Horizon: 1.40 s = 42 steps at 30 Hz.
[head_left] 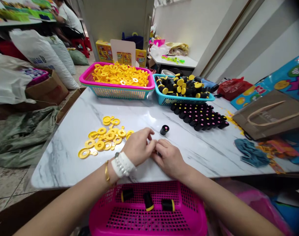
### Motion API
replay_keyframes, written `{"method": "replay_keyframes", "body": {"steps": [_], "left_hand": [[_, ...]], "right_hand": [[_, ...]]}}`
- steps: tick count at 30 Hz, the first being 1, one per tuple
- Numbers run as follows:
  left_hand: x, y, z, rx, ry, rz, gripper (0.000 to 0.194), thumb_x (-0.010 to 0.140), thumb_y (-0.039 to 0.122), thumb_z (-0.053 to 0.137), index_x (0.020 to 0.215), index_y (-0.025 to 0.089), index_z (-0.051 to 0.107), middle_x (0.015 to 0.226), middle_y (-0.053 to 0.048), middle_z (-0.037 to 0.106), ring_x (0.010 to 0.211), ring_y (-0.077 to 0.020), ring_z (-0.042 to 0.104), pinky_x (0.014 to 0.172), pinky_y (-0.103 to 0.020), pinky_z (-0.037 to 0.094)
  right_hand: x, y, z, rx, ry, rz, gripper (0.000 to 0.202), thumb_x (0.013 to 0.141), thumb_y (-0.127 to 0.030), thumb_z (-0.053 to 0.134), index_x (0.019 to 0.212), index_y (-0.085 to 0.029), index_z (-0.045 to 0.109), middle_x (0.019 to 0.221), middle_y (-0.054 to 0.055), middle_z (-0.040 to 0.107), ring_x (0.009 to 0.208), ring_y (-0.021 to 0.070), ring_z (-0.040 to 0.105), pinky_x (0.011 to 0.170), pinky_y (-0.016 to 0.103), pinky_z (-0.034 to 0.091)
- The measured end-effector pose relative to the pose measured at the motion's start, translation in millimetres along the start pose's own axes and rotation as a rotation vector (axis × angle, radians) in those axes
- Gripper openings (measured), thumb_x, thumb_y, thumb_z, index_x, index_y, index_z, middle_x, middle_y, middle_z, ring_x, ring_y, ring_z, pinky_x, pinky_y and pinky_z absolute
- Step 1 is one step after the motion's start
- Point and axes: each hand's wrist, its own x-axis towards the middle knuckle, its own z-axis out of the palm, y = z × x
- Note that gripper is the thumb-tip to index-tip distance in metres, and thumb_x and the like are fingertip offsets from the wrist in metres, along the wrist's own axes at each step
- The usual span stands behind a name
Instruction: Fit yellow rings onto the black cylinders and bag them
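My left hand (pixel 139 146) and my right hand (pixel 169 158) meet near the table's front edge, fingers closed together. Between them is something dark, mostly hidden by the fingers. Just beyond them a single black cylinder (pixel 164 129) stands on the white table (pixel 73 127). Loose yellow ring pieces (pixel 110 134) lie to the left of my left hand. A block of black cylinders (pixel 200 116) with pink and yellow dots stands at the right. Below the edge, a pink basket (pixel 147 226) holds several black cylinders with yellow ends (pixel 148 201).
At the back, a pink basket (pixel 84 78) is full of yellow pieces, beside a blue basket (pixel 169 100) of black and yellow parts. A paper bag (pixel 269 114), a red bag (pixel 234 88) and a teal cloth (pixel 251 152) are at the right. A person (pixel 70 19) sits far left.
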Motion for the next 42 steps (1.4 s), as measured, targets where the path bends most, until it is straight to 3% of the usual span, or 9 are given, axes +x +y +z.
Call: {"method": "replay_keyframes", "body": {"steps": [5, 9, 12, 14, 21, 29, 34, 39, 42], "left_hand": [[48.1, -5.6, 28.4, -0.043, 0.008, 0.002, 0.061, 0.072, 0.030, 0.074, 0.126, 0.012, 0.053, 0.117, -0.013, 0.059, 0.091, -0.0203, 0.061, 0.085, -0.037, 0.051], [62.8, -6.2, 44.7, -0.027, -0.037, 0.092, 0.042, 0.074, 0.020, 0.068, 0.115, 0.017, 0.063, 0.110, -0.009, 0.064, 0.097, -0.0215, 0.060, 0.091, -0.037, 0.048], [49.1, -1.8, 40.7, -0.025, -0.117, 0.110, 0.026, 0.075, 0.017, 0.062, 0.100, 0.018, 0.069, 0.090, -0.005, 0.068, 0.084, -0.0196, 0.061, 0.081, -0.035, 0.049], [28.3, 1.5, 33.4, -0.022, -0.173, 0.093, 0.023, 0.075, 0.020, 0.062, 0.096, 0.018, 0.070, 0.086, -0.005, 0.066, 0.078, -0.0187, 0.060, 0.073, -0.033, 0.048], [-39.6, 8.1, 24.7, 0.020, -0.118, -0.004, 0.022, 0.083, 0.025, 0.059, 0.102, 0.019, 0.068, 0.085, -0.004, 0.059, 0.077, -0.0179, 0.056, 0.071, -0.031, 0.045], [-41.0, 10.0, 32.2, 0.079, -0.076, 0.041, 0.016, 0.087, 0.033, 0.059, 0.091, 0.020, 0.067, 0.075, -0.001, 0.059, 0.069, -0.0152, 0.054, 0.063, -0.027, 0.040], [-42.5, 13.1, 29.7, 0.050, -0.131, -0.049, 0.016, 0.086, 0.032, 0.060, 0.098, 0.026, 0.068, 0.073, 0.001, 0.064, 0.065, -0.0141, 0.057, 0.059, -0.027, 0.036], [-41.7, 17.4, 23.8, 0.009, -0.170, -0.110, 0.020, 0.084, 0.031, 0.059, 0.100, 0.027, 0.069, 0.065, 0.002, 0.064, 0.059, -0.0146, 0.058, 0.056, -0.027, 0.034], [-37.6, 21.1, 17.4, -0.163, -0.225, -0.136, 0.022, 0.084, 0.036, 0.057, 0.095, 0.022, 0.070, 0.064, 0.000, 0.065, 0.057, -0.0137, 0.058, 0.054, -0.026, 0.038]], "right_hand": [[-10.3, 9.1, -22.5, 0.178, -0.060, 0.099, 0.009, 0.081, -0.015, 0.064, 0.076, -0.019, 0.058, 0.081, 0.003, 0.060, 0.079, 0.0192, 0.055, 0.072, 0.033, 0.046], [-19.1, 24.8, -45.6, 0.460, -0.178, 0.360, 0.006, 0.083, -0.018, 0.062, 0.079, -0.019, 0.057, 0.072, 0.000, 0.060, 0.065, 0.0137, 0.054, 0.060, 0.027, 0.043], [-19.5, 37.3, -59.0, 0.824, -0.230, 0.535, 0.016, 0.084, -0.030, 0.067, 0.088, -0.018, 0.056, 0.065, -0.003, 0.058, 0.052, 0.0106, 0.052, 0.050, 0.023, 0.042], [-18.5, 42.5, -64.6, 0.965, -0.194, 0.553, 0.026, 0.080, -0.032, 0.073, 0.097, -0.018, 0.059, 0.067, -0.003, 0.058, 0.052, 0.0095, 0.052, 0.047, 0.022, 0.043], [-21.8, 29.1, -57.5, 1.047, -0.251, 0.563, 0.026, 0.082, -0.032, 0.071, 0.103, -0.018, 0.067, 0.074, -0.001, 0.060, 0.052, 0.0072, 0.053, 0.043, 0.018, 0.045], [-17.6, 16.4, -41.5, 1.078, -0.258, 0.635, 0.024, 0.082, -0.037, 0.070, 0.093, -0.016, 0.067, 0.054, -0.001, 0.062, 0.043, 0.0092, 0.054, 0.041, 0.020, 0.047], [-16.7, 12.3, -36.7, 1.039, -0.126, 0.686, 0.024, 0.078, -0.037, 0.074, 0.089, -0.016, 0.068, 0.059, 0.001, 0.066, 0.047, 0.0112, 0.060, 0.047, 0.022, 0.051], [-16.3, 8.5, -39.2, 0.995, -0.099, 0.684, 0.025, 0.078, -0.037, 0.075, 0.089, -0.015, 0.069, 0.064, 0.004, 0.070, 0.053, 0.0137, 0.065, 0.054, 0.026, 0.056], [-14.8, 8.2, -40.8, 1.006, -0.115, 0.670, 0.024, 0.077, -0.036, 0.075, 0.088, -0.015, 0.070, 0.065, 0.004, 0.071, 0.056, 0.0138, 0.067, 0.057, 0.025, 0.057]]}}
